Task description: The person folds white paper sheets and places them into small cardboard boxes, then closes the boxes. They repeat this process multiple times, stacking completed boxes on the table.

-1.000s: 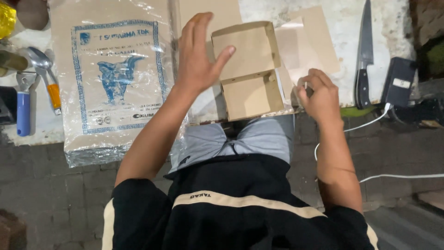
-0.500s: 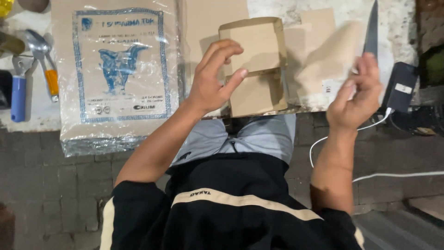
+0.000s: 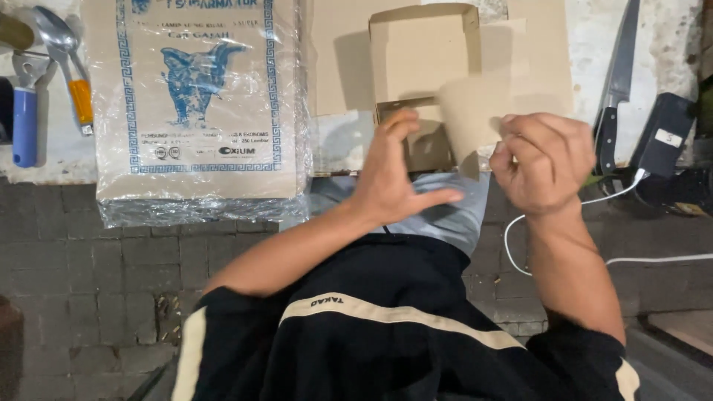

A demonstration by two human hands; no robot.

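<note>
From the head view I see both hands working on a brown cardboard box (image 3: 423, 67) that lies partly folded just ahead of them on the bench (image 3: 668, 44). The box is plain kraft brown, unprinted, with its far section standing up as an open tray with low walls, and a darker shadowed fold nearer the wrists.

My left hand (image 3: 394, 178) is half open, fingers bent against the near edge of the box, the thumb stuck out to the right; it presses on the card rather than closing around it. My right hand (image 3: 546, 160) is curled almost shut, its fingertips pinching a loose flap (image 3: 471, 108) of the same box, which curves up and over between the two hands.

Flat sheets of cardboard (image 3: 338, 59) lie under and beyond the box. Well to the left of the left hand sits a plastic-wrapped stack of paper (image 3: 197, 111) with a blue printed picture. Farther left are a spoon (image 3: 63, 52) with an orange handle and a blue-handled tool (image 3: 26, 111). Just beyond the right hand lies a kitchen knife (image 3: 616, 82), and to its right a dark charger block (image 3: 665, 141) with a white cable (image 3: 520, 238) running off it.
</note>
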